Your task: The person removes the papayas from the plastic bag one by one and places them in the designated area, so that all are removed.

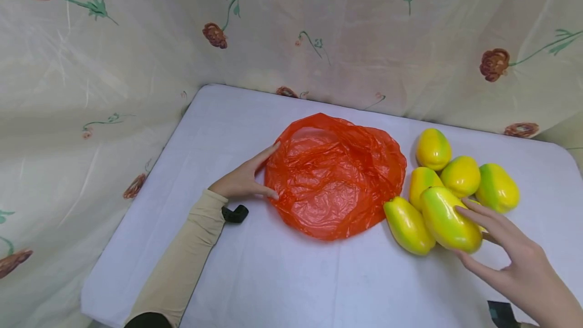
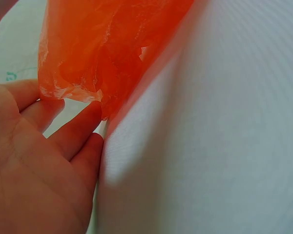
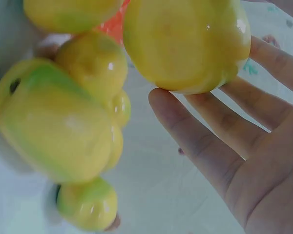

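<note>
An orange-red plastic bag [image 1: 334, 181] lies with its rim spread wide in the middle of the table. My left hand [image 1: 246, 176] touches the bag's left edge, thumb and fingers apart; in the left wrist view, the fingertips rest against the thin plastic [image 2: 88, 58]. On the right, my right hand [image 1: 512, 252] grips a glossy yellow-green mango [image 1: 448, 219] between thumb and fingertips. That mango is raised beside the others, as the right wrist view shows. Several more mangoes, including one at the back [image 1: 433, 149], lie grouped to the bag's right.
One mango [image 1: 409, 227] lies against the bag's lower right edge. A white cloth covers the table [image 1: 273, 282]. Behind it and to the left hangs a flower-patterned curtain [image 1: 136, 39].
</note>
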Motion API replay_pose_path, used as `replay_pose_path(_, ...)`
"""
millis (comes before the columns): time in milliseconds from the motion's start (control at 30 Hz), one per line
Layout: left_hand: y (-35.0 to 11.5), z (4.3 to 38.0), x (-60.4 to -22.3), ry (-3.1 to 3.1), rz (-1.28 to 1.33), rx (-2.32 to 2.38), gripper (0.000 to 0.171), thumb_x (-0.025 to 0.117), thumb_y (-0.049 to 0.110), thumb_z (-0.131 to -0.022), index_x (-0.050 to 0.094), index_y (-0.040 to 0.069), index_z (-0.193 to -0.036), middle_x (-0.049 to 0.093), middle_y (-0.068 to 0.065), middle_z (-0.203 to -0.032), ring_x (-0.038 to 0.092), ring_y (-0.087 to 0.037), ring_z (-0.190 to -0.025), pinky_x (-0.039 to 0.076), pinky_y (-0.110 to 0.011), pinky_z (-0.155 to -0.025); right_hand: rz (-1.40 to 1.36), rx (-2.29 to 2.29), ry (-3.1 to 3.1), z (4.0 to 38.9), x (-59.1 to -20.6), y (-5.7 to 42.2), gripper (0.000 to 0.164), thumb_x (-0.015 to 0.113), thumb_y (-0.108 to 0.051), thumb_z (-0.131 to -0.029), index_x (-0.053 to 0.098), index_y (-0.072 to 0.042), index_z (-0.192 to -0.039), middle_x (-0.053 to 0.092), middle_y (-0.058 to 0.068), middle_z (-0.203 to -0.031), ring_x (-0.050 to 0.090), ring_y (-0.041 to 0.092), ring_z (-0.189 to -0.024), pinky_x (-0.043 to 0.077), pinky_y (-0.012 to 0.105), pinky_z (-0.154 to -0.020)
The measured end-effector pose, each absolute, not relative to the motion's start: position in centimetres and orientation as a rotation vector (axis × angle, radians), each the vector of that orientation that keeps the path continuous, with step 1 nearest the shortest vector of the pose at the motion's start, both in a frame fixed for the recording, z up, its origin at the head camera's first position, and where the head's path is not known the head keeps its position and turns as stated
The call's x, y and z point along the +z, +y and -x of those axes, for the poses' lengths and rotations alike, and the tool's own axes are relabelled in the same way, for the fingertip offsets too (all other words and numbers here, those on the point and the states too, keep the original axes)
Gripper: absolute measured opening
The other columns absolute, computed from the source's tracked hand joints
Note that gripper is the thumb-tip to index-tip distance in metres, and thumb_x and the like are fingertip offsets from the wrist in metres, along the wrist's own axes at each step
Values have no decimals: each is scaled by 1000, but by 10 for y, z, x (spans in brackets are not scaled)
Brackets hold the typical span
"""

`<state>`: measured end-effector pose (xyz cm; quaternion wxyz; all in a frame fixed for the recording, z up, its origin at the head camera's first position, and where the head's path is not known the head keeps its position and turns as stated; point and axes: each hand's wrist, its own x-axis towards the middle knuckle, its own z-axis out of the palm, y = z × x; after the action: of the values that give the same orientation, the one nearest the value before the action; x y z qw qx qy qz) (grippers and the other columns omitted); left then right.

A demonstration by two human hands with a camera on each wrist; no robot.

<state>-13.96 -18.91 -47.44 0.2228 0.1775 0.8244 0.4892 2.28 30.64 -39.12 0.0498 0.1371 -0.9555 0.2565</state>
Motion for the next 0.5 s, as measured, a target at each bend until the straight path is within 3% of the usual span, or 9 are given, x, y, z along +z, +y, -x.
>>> replay_pose_path(100, -189, 139, -474, 2277, -490, 1354, 121, 95, 31, -75, 15, 44, -164, 14, 11, -174, 13, -21, -163, 29, -56, -128, -351, 786, -2916, -26, -393, 316, 97, 95, 2, -63, 53, -14, -150, 49, 20, -155, 39, -5, -139, 26, -14, -85)
replay_pose_path(133, -189, 139, -474, 2280, -489, 1351, 121, 95, 31, -74, 15, 44, -164, 14, 11, -174, 13, -21, -163, 29, -56, -128, -317, 780, -2924, -27, -395, 319, 97, 94, 3, -64, 52, -13, -150, 47, 21, -156, 40, 3, -141, 25, -14, -84)
replay_pose_path(233, -189, 139, -473, 2284, -479, 1346, 121, 95, 32, -74, 15, 45, -164, 15, 12, -174, 14, -20, -162, 31, -55, -127, -233, 777, -2910, -31, -398, 327, 98, 92, 9, -64, 50, -9, -151, 46, 25, -155, 40, 11, -144, 25, -13, -86)
replay_pose_path(267, -189, 139, -473, 2284, -477, 1346, 120, 95, 33, -74, 15, 46, -164, 15, 12, -174, 15, -20, -162, 31, -55, -127, -188, 770, -2921, -32, -400, 330, 98, 91, 10, -66, 48, -8, -152, 44, 27, -156, 42, 25, -143, 26, -11, -93)
replay_pose_path(333, -189, 139, -473, 2284, -469, 1345, 120, 95, 33, -74, 16, 47, -163, 15, 13, -174, 15, -19, -162, 31, -55, -127, -116, 742, -2944, -35, -404, 335, 97, 88, 12, -69, 44, -5, -154, 39, 29, -158, 39, 50, -134, 35, 8, -111)
replay_pose_path(400, -189, 139, -473, 2280, -469, 1349, 120, 95, 33, -74, 16, 47, -163, 15, 13, -174, 15, -19, -162, 31, -55, -127, -69, 729, -2955, -38, -408, 340, 96, 86, 12, -73, 41, -5, -156, 35, 29, -161, 38, 55, -137, 35, 16, -114)
replay_pose_path(433, -189, 139, -473, 2279, -470, 1350, 120, 95, 33, -74, 15, 48, -163, 15, 13, -174, 15, -19, -162, 31, -55, -127, -45, 723, -2963, -39, -410, 342, 95, 85, 11, -75, 39, -6, -157, 33, 28, -163, 36, 56, -139, 36, 28, -117)
replay_pose_path(500, -189, 139, -473, 2278, -471, 1352, 121, 95, 33, -74, 15, 48, -163, 15, 13, -174, 15, -19, -162, 31, -55, -127, -13, 728, -2958, -40, -412, 346, 95, 84, 11, -77, 38, -6, -158, 31, 27, -165, 35, 57, -142, 37, 29, -116)
